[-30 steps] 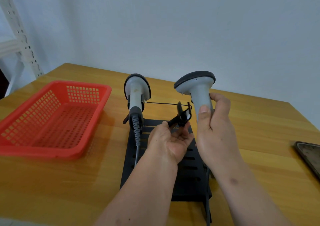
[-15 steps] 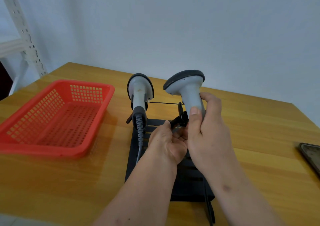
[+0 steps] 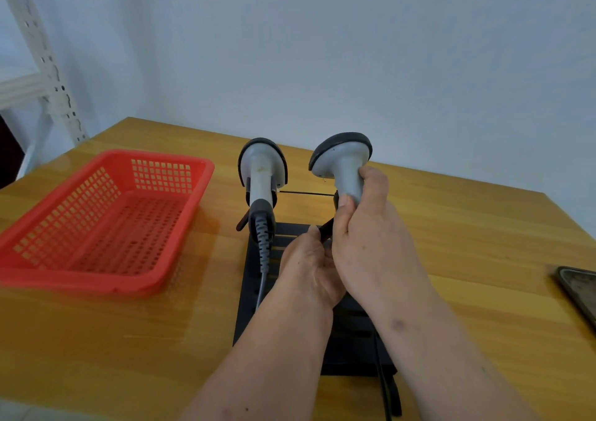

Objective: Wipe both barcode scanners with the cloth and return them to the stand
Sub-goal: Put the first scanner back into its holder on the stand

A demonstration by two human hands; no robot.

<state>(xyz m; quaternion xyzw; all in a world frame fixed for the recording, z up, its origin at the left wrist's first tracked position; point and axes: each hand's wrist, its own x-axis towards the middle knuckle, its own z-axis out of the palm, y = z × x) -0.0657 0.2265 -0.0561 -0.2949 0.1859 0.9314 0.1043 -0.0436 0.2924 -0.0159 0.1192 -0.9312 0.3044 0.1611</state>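
Barcode scanners, 2 grey plastic handhelds with black-rimmed heads, sit over a black slotted metal stand (image 3: 254, 295) on the wide wooden table (image 3: 467, 259), the largest thing in view. Next in size, the red perforated plastic basket (image 3: 106, 220) lies on the table's left part, well apart from the stand. A white perforated metal shelf post (image 3: 42, 53) rises at the far left, against the pale wall.

The stand's flat base lies near the table's middle, with a thin black wire running between its 2 upright holders. The left scanner (image 3: 262, 175) stands upright in the left holder, its grey-and-black coiled cable (image 3: 263, 246) trailing down over the base. The right scanner (image 3: 343, 165) is held tilted, head leaning left, above the right holder.

The right hand (image 3: 367, 236) grips the right scanner's handle, thumb on the near side and fingers wrapped behind. Compared with 1 second ago, this scanner has moved left and lower, now closer to the left scanner and over the holder. The left hand (image 3: 309, 269) pinches the black holder clip (image 3: 327, 227) between thumb and fingers, much as before, and now touches the right hand.

A dark phone (image 3: 579, 291) lies at the table's right edge, partly cut off.
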